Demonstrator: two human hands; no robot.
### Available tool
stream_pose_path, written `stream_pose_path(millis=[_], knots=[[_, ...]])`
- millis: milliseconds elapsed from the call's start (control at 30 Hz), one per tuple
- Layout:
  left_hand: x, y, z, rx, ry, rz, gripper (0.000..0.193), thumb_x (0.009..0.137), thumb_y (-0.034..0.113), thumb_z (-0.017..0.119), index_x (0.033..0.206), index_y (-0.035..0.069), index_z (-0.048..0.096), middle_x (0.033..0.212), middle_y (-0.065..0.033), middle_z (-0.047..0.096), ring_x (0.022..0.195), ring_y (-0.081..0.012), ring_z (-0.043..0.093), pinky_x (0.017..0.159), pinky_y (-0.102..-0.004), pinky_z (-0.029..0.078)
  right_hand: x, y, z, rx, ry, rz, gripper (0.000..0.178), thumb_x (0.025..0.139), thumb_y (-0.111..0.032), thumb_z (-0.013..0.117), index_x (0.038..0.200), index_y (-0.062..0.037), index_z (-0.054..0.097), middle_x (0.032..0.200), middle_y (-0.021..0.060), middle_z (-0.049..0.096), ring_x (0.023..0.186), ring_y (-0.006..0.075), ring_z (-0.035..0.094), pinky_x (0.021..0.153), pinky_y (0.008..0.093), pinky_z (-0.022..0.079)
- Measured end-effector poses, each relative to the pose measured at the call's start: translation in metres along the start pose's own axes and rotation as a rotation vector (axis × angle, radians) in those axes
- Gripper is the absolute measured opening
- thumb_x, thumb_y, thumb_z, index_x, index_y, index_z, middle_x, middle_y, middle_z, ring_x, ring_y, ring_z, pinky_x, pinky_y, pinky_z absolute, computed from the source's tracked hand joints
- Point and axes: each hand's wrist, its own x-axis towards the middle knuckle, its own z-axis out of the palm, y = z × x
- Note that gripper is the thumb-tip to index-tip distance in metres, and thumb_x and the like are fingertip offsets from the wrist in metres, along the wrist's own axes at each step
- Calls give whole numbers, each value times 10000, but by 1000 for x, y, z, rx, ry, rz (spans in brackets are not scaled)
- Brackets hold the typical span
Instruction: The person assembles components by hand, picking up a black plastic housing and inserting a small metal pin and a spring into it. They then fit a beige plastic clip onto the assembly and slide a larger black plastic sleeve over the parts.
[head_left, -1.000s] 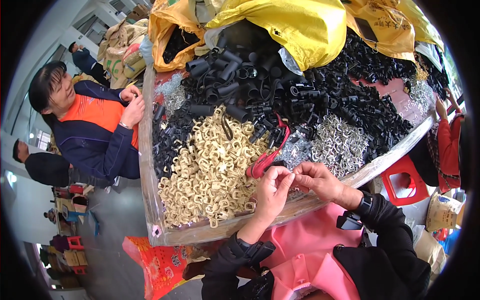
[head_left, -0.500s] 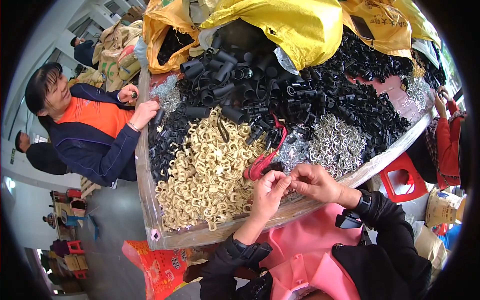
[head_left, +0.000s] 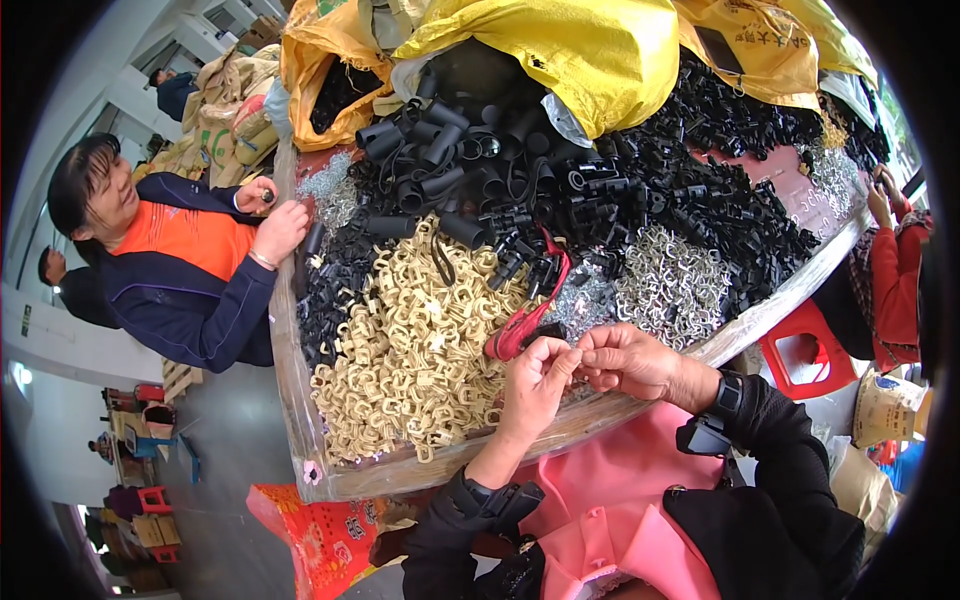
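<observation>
Above the near edge of the table, my left hand (head_left: pixel 536 388) and my right hand (head_left: pixel 635 365) meet fingertip to fingertip. Thumbs and forefingers are pinched on both; whatever lies between them is too small or hidden to name. Just left of my left hand spreads a heap of cream-coloured, clip-like curved pieces (head_left: pixel 420 340). Beyond my fingers lie a long red object (head_left: pixel 518 332), its kind unclear, and a small pile of tiny silvery parts (head_left: pixel 580 300). A pile of bent silver metal pieces (head_left: pixel 672 285) sits beyond my right hand.
Black tube-like parts (head_left: pixel 440 150) and small black fittings (head_left: pixel 700 215) cover the far table. Behind them bulge yellow sacks (head_left: pixel 570 60). A wooden rim (head_left: pixel 400 484) borders the table. One co-worker (head_left: pixel 180 240) is at the left, another (head_left: pixel 895 270) at the right, near a red stool (head_left: pixel 808 350).
My hands stay together, with the right hand's fingers shifting slightly against the left's. The whole view has moved a little. The left co-worker's hands have moved slightly.
</observation>
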Motion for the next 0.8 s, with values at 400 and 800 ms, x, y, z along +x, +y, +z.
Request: stream_pose_path(millis=[400, 800], knots=[[-1, -7, 4, -428, 41, -283, 167, 827, 202, 541, 747, 58, 516, 614, 22, 477, 513, -52, 422, 467, -173, 334, -1, -3, 8, -760, 119, -461, 102, 814, -115, 538, 828, -14, 526, 625, -16, 445, 513, 78, 417, 477, 208, 366], [-5, -6, 6, -700, 77, -408, 149, 839, 201, 519, 757, 78, 500, 662, 11, 474, 527, -68, 418, 467, -177, 328, 5, -19, -4, -1955, 383, -581, 150, 765, -139, 576, 803, -8, 513, 687, 92, 555, 584, 199, 542, 541, 287, 433]])
